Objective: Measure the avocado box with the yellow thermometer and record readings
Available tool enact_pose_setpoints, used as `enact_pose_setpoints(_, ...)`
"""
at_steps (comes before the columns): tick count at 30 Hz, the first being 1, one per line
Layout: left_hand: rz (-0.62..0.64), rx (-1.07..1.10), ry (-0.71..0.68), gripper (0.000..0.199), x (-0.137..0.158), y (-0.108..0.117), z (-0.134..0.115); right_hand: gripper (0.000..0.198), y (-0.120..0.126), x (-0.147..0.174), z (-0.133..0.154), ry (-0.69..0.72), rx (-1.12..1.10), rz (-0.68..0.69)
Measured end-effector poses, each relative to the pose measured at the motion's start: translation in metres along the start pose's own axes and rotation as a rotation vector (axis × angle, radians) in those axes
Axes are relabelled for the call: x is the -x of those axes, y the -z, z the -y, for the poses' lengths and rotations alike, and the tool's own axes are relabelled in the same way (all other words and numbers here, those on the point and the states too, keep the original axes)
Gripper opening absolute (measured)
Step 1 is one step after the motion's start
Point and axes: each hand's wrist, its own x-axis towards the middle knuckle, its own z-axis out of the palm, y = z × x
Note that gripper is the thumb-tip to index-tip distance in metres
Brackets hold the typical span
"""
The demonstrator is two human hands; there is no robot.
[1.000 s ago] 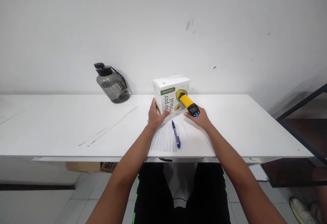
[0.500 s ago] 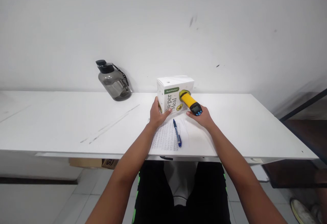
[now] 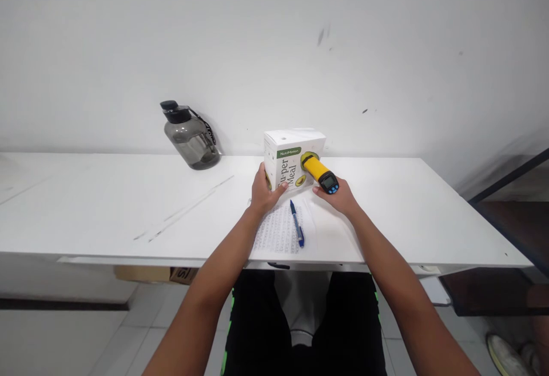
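Note:
A white carton (image 3: 286, 166) with a green NutriMotion label and avocado pictures stands upright near the back of the table. My left hand (image 3: 265, 192) grips its lower left corner, thumb across the front and fingers along the side. In my right hand (image 3: 341, 196) is a yellow and black infrared thermometer (image 3: 319, 171) with a small display and blue buttons. Its far end points at the carton's front; whether they touch I cannot tell. The handle and most of the right fingers are hidden. A blue pen (image 3: 297, 224) lies on a printed sheet (image 3: 274, 233) below the carton.
A grey see-through water bottle (image 3: 193, 139) with a black lid stands at the back left by the wall (image 3: 274, 44). The white table (image 3: 107, 204) ends at its front edge above my legs. A cardboard box (image 3: 143, 274) sits underneath. At the lower right a shoe (image 3: 506, 356) shows.
Both hands hold the carton and the thermometer as before. The whole view has shifted only very slightly.

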Motion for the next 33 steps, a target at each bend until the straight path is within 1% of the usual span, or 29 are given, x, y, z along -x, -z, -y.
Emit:
enact_pose_setpoints(6,-0.019,-0.026,-0.01,0.069,-0.001,-0.002,0.005,0.042,-0.002,0.0,-0.004,-0.001,0.001,-0.016)
enact_pose_setpoints(9,-0.028,-0.067,-0.009,0.07,-0.001,-0.002,0.007,0.043,-0.005,0.0,-0.003,-0.006,-0.009,-0.045)
enact_pose_setpoints(12,-0.05,-0.116,0.001,0.069,-0.002,-0.002,0.009,0.045,-0.008,0.0,-0.004,-0.038,-0.03,-0.133)
enact_pose_setpoints(14,-0.086,-0.141,0.024,0.067,-0.003,-0.002,0.011,0.046,-0.009,-0.002,-0.006,-0.095,-0.04,-0.208)
enact_pose_setpoints(17,-0.151,-0.188,0.107,0.068,-0.006,-0.003,0.015,0.046,-0.009,-0.007,-0.012,-0.187,-0.07,-0.319)
enact_pose_setpoints(19,-0.186,-0.219,0.173,0.069,-0.009,-0.003,0.018,0.046,-0.008,-0.01,-0.016,-0.224,-0.104,-0.381)
enact_pose_setpoints(22,-0.21,-0.211,0.242,0.068,-0.012,-0.005,0.023,0.044,-0.007,-0.013,-0.02,-0.257,-0.129,-0.431)
enact_pose_setpoints(25,-0.186,-0.159,0.296,0.068,-0.013,-0.006,0.025,0.043,-0.006,-0.013,-0.02,-0.278,-0.132,-0.431)
enact_pose_setpoints(27,-0.143,-0.169,0.349,0.073,-0.014,-0.006,0.024,0.043,-0.007,-0.013,-0.019,-0.287,-0.137,-0.417)
enact_pose_setpoints(30,-0.025,-0.279,0.461,0.086,-0.014,-0.005,0.021,0.043,-0.008,-0.011,-0.018,-0.288,-0.124,-0.416)
enact_pose_setpoints(33,0.058,-0.358,0.53,0.09,-0.014,-0.004,0.019,0.041,-0.009,-0.01,-0.016,-0.286,-0.107,-0.441)
